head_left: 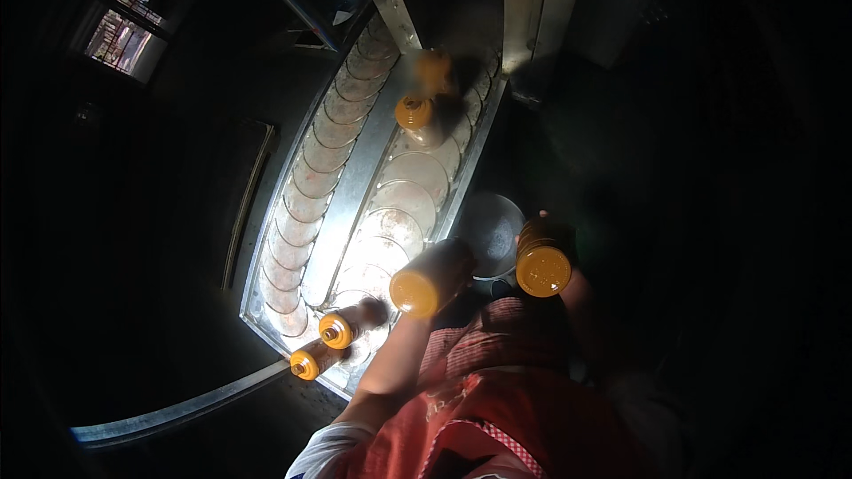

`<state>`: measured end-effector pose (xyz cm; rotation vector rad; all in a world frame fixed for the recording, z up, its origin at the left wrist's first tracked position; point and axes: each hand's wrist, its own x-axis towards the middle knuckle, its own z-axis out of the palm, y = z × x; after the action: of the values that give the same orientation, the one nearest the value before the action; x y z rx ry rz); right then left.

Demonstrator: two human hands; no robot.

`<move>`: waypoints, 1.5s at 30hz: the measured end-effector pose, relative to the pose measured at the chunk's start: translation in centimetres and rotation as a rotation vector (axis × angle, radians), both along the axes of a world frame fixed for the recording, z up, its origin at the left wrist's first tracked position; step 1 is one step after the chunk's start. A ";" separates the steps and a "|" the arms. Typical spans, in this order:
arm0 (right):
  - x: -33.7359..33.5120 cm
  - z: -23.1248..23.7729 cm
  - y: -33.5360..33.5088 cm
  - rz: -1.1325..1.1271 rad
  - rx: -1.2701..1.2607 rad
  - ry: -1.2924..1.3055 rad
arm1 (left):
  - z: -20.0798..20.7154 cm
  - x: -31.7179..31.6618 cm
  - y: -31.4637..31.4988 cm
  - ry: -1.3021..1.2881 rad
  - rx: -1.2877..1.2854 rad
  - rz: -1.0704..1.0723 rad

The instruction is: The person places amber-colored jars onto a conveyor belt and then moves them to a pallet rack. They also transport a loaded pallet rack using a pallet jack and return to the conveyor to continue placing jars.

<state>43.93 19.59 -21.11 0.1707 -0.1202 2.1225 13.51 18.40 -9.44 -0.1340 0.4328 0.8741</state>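
Note:
My left hand (410, 334) is mostly hidden behind the orange bottle (415, 294) it holds beside the conveyor's near end. That bottle is tilted, its round base toward me, and its body is blurred. On the right, my right hand (577, 289) is wrapped round a second orange bottle (543, 270), also tilted with its base toward me; a fingertip shows past its far side. Between the two held bottles is a round metal basin (493, 223). Their mouths are out of sight.
The conveyor (408, 181) of overlapping round plates curves from a metal housing (532, 13) at the back. Two orange-topped bottles (335, 330) are at its near left corner; others (415, 112) stand toward the housing. A metal rail (177, 423) runs off left.

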 end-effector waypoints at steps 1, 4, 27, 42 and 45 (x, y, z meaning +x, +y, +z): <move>-0.2 3.2 0.6 -0.171 -0.096 -0.180 | 1.9 -0.7 0.4 0.115 -0.033 0.030; -1.8 15.4 4.9 -0.505 -0.327 -0.802 | 5.6 -4.2 1.8 0.475 0.042 0.130; -14.9 14.3 9.4 -1.037 0.417 -1.776 | 9.6 -7.5 2.9 1.719 1.062 0.096; -14.7 -0.5 -30.6 0.037 0.226 -1.512 | 4.6 -7.8 -42.1 1.332 0.144 0.091; -18.2 1.8 -34.7 0.176 0.418 -1.518 | 4.8 -7.7 -48.2 1.323 0.141 0.153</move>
<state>25.74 -15.07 -19.29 -1.2425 -1.4423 1.9006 5.77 -29.77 -4.68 0.5941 1.5964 1.0575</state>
